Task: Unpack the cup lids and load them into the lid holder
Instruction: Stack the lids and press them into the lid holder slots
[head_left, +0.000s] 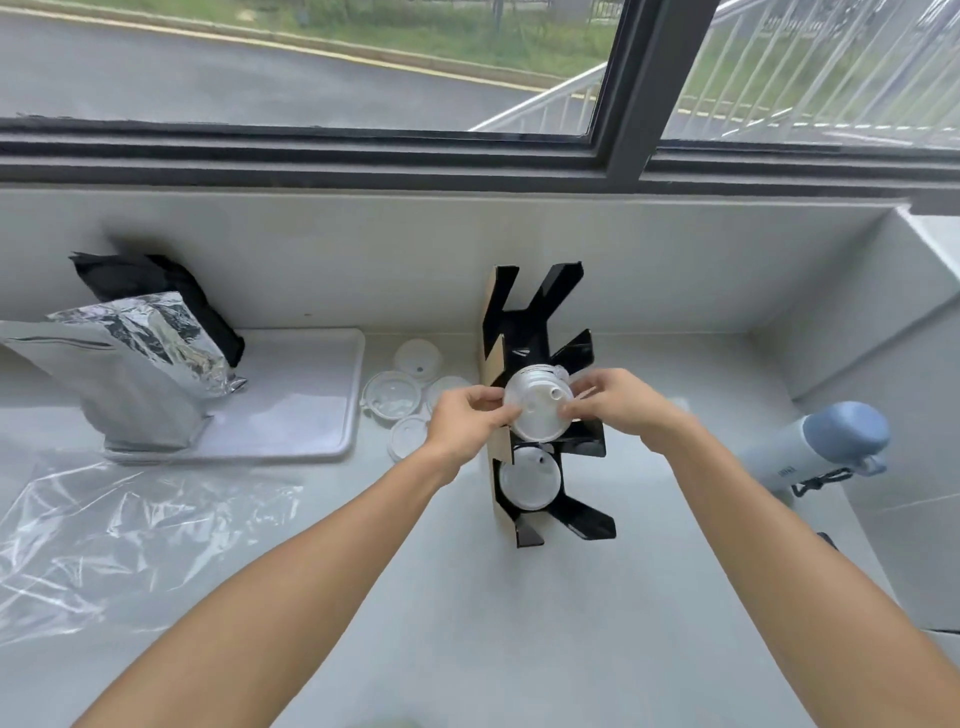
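A black lid holder (524, 322) with angled slots stands upright on the white counter. Both hands grip a stack of clear cup lids (537, 408) at the holder's middle slot: my left hand (465, 421) pinches its left edge, my right hand (615, 402) its right edge. Another clear lid stack (530, 480) sits in the slot below. Several loose lids (395, 397) lie on the counter just left of the holder, partly hidden by my left hand.
A white tray (311, 410) lies to the left with a silver foil bag (135, 374) on it and a black bag (156, 283) behind. Crumpled clear plastic wrap (119, 535) covers the near left counter. A blue-grey bottle (815, 449) lies at the right by the wall.
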